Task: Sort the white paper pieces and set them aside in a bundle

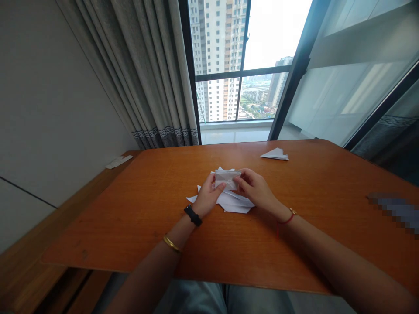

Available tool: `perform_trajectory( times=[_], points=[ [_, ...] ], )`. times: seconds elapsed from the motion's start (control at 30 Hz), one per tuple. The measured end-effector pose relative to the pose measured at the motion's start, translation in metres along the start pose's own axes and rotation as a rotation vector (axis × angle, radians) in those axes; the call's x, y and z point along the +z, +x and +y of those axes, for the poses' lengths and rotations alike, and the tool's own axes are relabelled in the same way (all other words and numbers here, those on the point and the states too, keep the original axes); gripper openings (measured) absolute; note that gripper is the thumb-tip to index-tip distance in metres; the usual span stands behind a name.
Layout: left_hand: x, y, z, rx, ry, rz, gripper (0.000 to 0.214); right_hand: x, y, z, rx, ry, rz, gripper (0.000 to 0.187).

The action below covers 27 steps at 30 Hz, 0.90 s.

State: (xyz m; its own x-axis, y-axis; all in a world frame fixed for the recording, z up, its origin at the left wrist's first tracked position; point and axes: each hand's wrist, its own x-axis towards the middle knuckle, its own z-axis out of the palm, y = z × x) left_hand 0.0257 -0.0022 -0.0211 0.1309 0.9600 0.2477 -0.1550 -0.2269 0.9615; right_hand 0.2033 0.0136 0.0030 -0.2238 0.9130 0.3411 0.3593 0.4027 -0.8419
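Between my two hands is a small folded sheet of white paper (227, 178), held up above the table. My left hand (208, 194) grips its left side, thumb lying across the front. On the right edge, my right hand (257, 187) pinches the sheet between thumb and fingers. Beneath it, several folded white paper pieces (234, 203) lie in a loose pile on the tabletop, partly covered by my hands. The fingers behind the held sheet are hidden.
The brown wooden table (131, 218) spreads around my hands. A folded paper plane (275, 154) lies toward the back right. Another pale paper piece (119, 162) rests at the far left. At the right edge is a blurred-out item (397, 211). A window stands beyond the table.
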Motion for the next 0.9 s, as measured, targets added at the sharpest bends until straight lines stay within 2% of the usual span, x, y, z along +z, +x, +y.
perform_trajectory(
  times=[0.1,0.2,0.3,0.4,0.47,0.57,0.63,0.7,0.8,0.83,0.9],
  points=[
    [-0.006,0.004,-0.004,0.142,0.377,0.028,0.039,-0.011,0.007,0.013,0.007,-0.138,0.077,0.019],
    [-0.007,0.012,-0.004,0.207,0.659,0.019,0.049,-0.020,0.012,0.028,0.034,-0.216,0.036,0.016],
    [-0.002,0.025,-0.003,0.187,0.838,-0.001,0.058,-0.024,0.014,0.041,0.036,-0.260,-0.024,0.013],
    [0.006,0.039,-0.006,0.065,0.870,-0.039,0.055,-0.025,0.014,0.046,0.019,-0.302,-0.051,0.011],
    [0.010,0.045,-0.009,0.009,0.846,-0.064,0.041,-0.024,0.014,0.047,0.036,-0.314,-0.059,0.011],
    [0.014,0.048,-0.017,0.010,0.837,-0.074,0.022,-0.020,0.014,0.048,0.072,-0.330,-0.087,0.010],
    [0.014,0.046,-0.021,0.014,0.835,-0.072,0.020,-0.017,0.012,0.048,0.071,-0.344,-0.112,0.010],
    [0.014,0.045,-0.025,0.015,0.827,-0.069,0.023,-0.014,0.010,0.047,0.054,-0.339,-0.107,0.019],
    [0.014,0.044,-0.028,0.019,0.820,-0.059,0.025,-0.012,0.007,0.043,-0.011,-0.327,-0.082,0.048],
    [0.014,0.044,-0.028,0.023,0.823,-0.054,0.023,-0.012,0.007,0.042,-0.047,-0.340,-0.082,0.052],
    [0.015,0.044,-0.028,0.030,0.832,-0.046,0.021,-0.012,0.007,0.041,-0.115,-0.383,-0.087,0.047]
  ],
)
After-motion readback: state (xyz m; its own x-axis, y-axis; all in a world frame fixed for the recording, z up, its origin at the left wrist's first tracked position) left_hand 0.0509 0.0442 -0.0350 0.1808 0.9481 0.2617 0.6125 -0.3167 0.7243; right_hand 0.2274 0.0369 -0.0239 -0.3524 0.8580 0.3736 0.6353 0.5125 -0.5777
